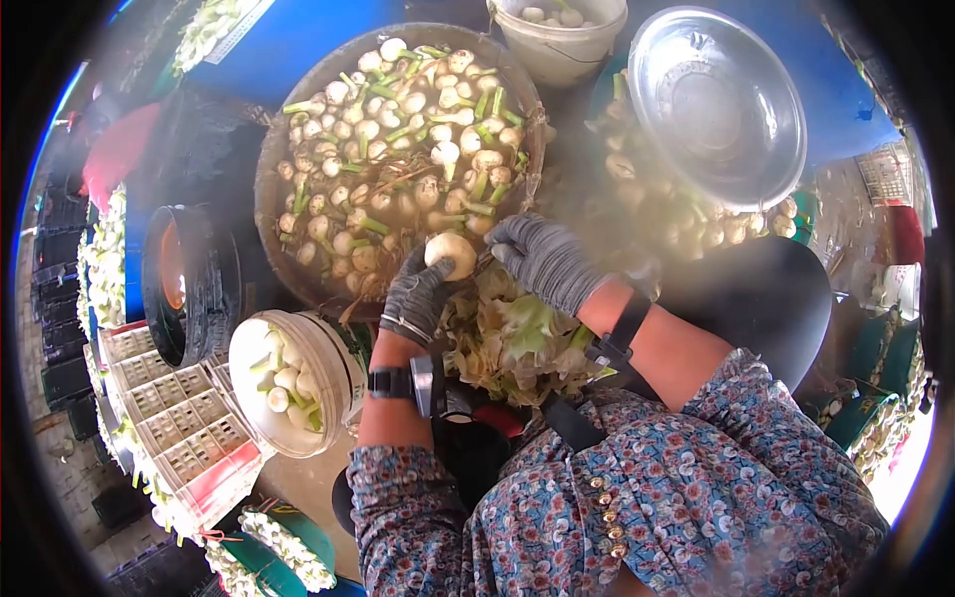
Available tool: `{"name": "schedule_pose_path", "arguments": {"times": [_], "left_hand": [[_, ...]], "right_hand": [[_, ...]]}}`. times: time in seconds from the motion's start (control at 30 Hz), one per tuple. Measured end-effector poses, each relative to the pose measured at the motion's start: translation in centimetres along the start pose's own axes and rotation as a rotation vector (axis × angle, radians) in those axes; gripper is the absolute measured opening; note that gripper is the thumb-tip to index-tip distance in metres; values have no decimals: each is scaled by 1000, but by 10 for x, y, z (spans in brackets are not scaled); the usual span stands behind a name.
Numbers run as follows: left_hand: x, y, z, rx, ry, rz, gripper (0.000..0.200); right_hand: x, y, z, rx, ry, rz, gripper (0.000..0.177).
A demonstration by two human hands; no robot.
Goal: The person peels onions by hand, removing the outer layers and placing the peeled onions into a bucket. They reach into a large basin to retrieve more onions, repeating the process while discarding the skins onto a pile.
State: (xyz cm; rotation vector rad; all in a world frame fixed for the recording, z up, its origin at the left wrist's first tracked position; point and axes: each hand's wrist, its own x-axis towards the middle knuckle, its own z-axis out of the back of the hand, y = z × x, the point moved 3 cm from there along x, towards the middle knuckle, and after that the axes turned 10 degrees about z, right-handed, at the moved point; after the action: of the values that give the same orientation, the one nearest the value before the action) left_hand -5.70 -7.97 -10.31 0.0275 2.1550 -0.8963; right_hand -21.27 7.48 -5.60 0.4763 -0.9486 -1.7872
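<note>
My left hand, in a grey glove, is closed around a round white bulb at the near rim of a large round tub. To its right, my gloved right hand has its fingers curled together and held apart from the bulb; whatever they may grip is hidden. Murky water fills the tub, with many small white bulbs and short green stalks floating in it. Below my hands lies a heap of loose pale-green leaves and peelings.
A white bucket at left holds cleaned bulbs with green stalks. Another bucket stands behind the tub. A shiny metal basin rests at right, over more bulbs. Plastic crates and a black tyre-like ring are at left.
</note>
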Motion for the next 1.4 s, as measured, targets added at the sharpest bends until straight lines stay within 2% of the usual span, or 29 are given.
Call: {"name": "schedule_pose_path", "arguments": {"times": [0.13, 0.23, 0.33, 0.47, 0.53, 0.63, 0.67, 0.77, 0.8, 0.9, 0.93, 1.07, 1.17, 1.2, 1.33, 1.4], "left_hand": [[-31, 7, -36, 1, -98, -152, 49], [-56, 9, -55, 10, -186, -185, 54], [-67, 14, -55, 257, -278, -352, 56], [-88, 16, -62, 340, -318, -414, 57], [-94, 17, -63, 289, -255, -448, 57], [-106, 17, -74, 176, -127, -501, 56], [-108, 15, -75, 141, -66, -507, 60], [-106, 12, -69, 136, -96, -505, 57], [-103, 12, -66, 133, -117, -507, 55], [-92, 16, -64, 129, -173, -503, 52], [-89, 17, -66, 134, -189, -500, 53], [-83, 18, -71, 328, -287, -536, 54], [-79, 22, -68, 341, -267, -538, 53], [-80, 22, -69, 325, -215, -577, 46], [-86, 19, -78, 204, -83, -547, 55], [-92, 15, -81, 188, -23, -534, 61]], "right_hand": [[-2, 25, 10, 60, -81, 45, 24], [-10, 42, 16, -111, -160, 182, 14], [-16, 54, 20, -185, -182, 202, 15], [-24, 71, 22, -242, -188, 244, 15], [-25, 73, 25, -171, -170, 205, 15], [-16, 53, 35, 43, -80, -71, 21], [-15, 38, 41, 42, -170, -157, 21], [-14, 40, 67, 133, -203, -410, 19], [-16, 57, 73, 48, -132, -318, 21], [-26, 82, 61, -77, -141, 168, 22], [-28, 81, 50, -181, -247, 309, 21], [-32, 76, 36, -331, -228, 341, 15], [-28, 73, 34, -316, -199, 230, 12], [-27, 72, 37, -207, -195, 218, 14], [-15, 53, 48, 40, -79, -258, 17], [-8, 20, 57, -107, -170, -317, 17]]}}
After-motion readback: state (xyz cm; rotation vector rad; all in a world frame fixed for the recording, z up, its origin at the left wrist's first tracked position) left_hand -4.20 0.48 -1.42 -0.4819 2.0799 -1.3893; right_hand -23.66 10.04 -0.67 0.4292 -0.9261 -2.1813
